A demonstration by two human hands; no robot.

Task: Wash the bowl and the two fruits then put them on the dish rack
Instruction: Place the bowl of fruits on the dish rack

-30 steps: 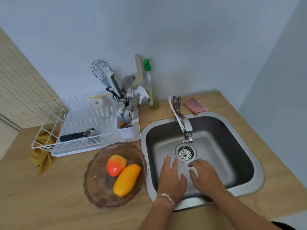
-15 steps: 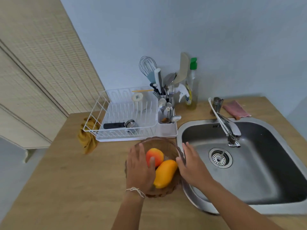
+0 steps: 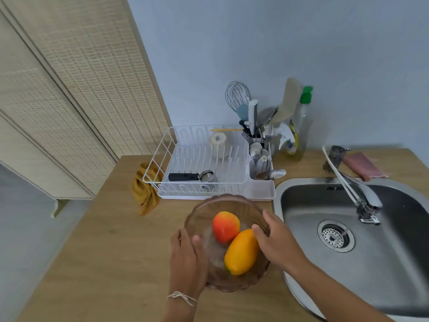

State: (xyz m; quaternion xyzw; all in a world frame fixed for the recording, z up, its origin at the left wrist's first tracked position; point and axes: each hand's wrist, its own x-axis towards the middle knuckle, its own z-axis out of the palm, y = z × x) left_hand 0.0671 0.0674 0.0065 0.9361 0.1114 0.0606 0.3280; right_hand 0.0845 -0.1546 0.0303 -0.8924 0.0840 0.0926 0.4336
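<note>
A brown see-through bowl point(image 3: 204, 212) sits on the wooden counter just left of the sink. Inside it lie a red-orange round fruit point(image 3: 225, 226) and a long yellow-orange fruit point(image 3: 241, 252). My left hand point(image 3: 188, 259) grips the bowl's left rim, thumb inside. My right hand point(image 3: 276, 242) holds the right rim, fingers curled over the edge and touching the yellow fruit. The white wire dish rack point(image 3: 160, 159) stands behind the bowl.
The rack holds a black-handled metal scoop point(image 3: 192, 176) and a white cup point(image 3: 217, 138); its cutlery holder point(image 3: 260, 156) is full of utensils. A steel sink point(image 3: 301, 228) with tap point(image 3: 357, 194) lies right. Soap bottle point(image 3: 299, 129), pink cloth point(image 3: 364, 166), mustard cloth point(image 3: 146, 189).
Both hands left the sink basin, moved left to the bowl and closed on its two sides. My view swung left with them.
</note>
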